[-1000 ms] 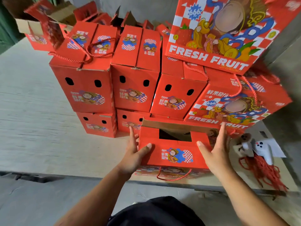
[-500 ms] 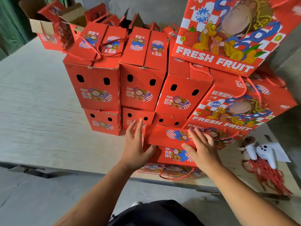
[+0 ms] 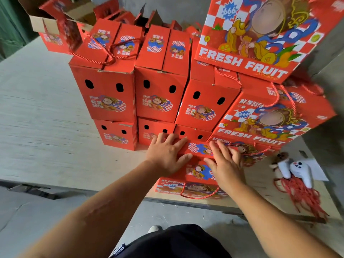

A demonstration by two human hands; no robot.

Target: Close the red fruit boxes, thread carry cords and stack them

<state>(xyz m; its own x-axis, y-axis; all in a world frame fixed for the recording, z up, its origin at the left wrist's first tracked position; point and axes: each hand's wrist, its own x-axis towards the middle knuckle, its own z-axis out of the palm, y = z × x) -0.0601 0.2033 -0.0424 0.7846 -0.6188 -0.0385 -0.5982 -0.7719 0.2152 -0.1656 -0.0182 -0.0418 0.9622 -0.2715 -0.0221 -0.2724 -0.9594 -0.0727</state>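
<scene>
A small red fruit box [image 3: 200, 169] stands at the table's near edge on top of a flat printed box [image 3: 167, 186] with a red cord loop. My left hand [image 3: 167, 155] presses flat on the left part of its top flaps. My right hand [image 3: 226, 161] lies flat on the right part, fingers spread. The flaps [image 3: 200, 148] are folded down under both palms. Behind it rises a stack of closed red boxes [image 3: 109, 94], some with twisted red carry cords [image 3: 104, 49]. A bundle of loose red cords [image 3: 301, 196] lies at the right.
Large "FRESH FRUIT" boxes [image 3: 260, 125] are piled at the right, one [image 3: 251, 40] high up and tilted. A white controller [image 3: 299, 171] rests on the cord bundle. Open boxes [image 3: 50, 32] sit at the back left. The pale table [image 3: 37, 112] stretches left; its edge [image 3: 111, 190] runs below my wrists.
The box's top was open a second ago with my hands at its sides. Both hands folded the flaps down and now press flat on the closed top.
</scene>
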